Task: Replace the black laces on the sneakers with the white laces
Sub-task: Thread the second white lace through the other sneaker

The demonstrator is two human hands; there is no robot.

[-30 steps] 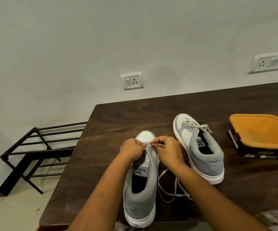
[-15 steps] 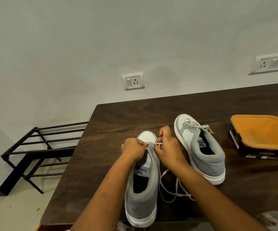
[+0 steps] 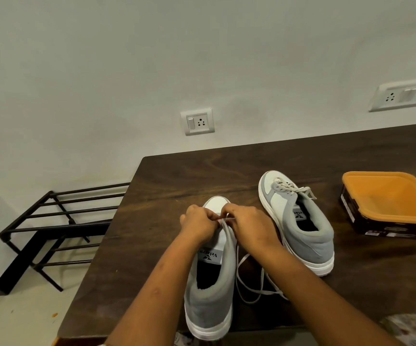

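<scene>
On my feed the left hand [image 3: 198, 227] and right hand [image 3: 250, 227] meet over the front eyelets of the near sneaker [image 3: 212, 298]. Their fingers are curled, and each pinches the white lace [image 3: 237, 270]. The lace's loose lengths trail off the shoe's right side onto the dark table [image 3: 177, 176]. The second sneaker [image 3: 301, 228], laced in white, stands just to the right with its toe toward the wall. An orange-topped box [image 3: 389, 201] sits farther right, well apart.

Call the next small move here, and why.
Probably pull the white lace through the eyelet near the toe: left hand and right hand both pinch it there on the near sneaker, with slack looped on the table; the far sneaker looks laced.
</scene>
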